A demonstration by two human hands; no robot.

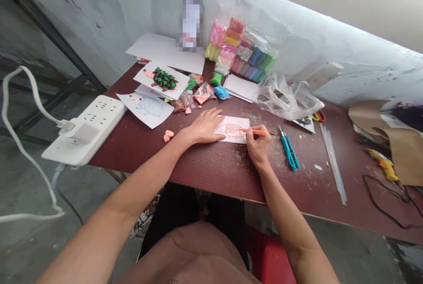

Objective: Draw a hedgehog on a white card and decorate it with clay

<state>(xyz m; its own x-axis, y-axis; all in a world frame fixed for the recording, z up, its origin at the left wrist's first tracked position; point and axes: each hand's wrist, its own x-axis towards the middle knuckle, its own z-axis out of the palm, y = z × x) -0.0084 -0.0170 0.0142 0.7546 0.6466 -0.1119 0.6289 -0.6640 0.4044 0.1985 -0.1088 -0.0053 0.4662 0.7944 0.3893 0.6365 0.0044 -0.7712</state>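
Observation:
A white sheet of paper lies on the dark red table, with an orange drawing of a rounded animal on it. My left hand rests flat across the sheet's left part, fingers stretched out. In my right hand is an orange pen, its tip touching the drawing. A teal utility knife lies to the right of that hand. Left of my left wrist sits a lump of orange clay.
Beyond my hands are picture cards, bagged clay, colourful clay packs and a plastic bag. A power strip stands at the left edge. Clear sticks and a yellow glue gun lie at right.

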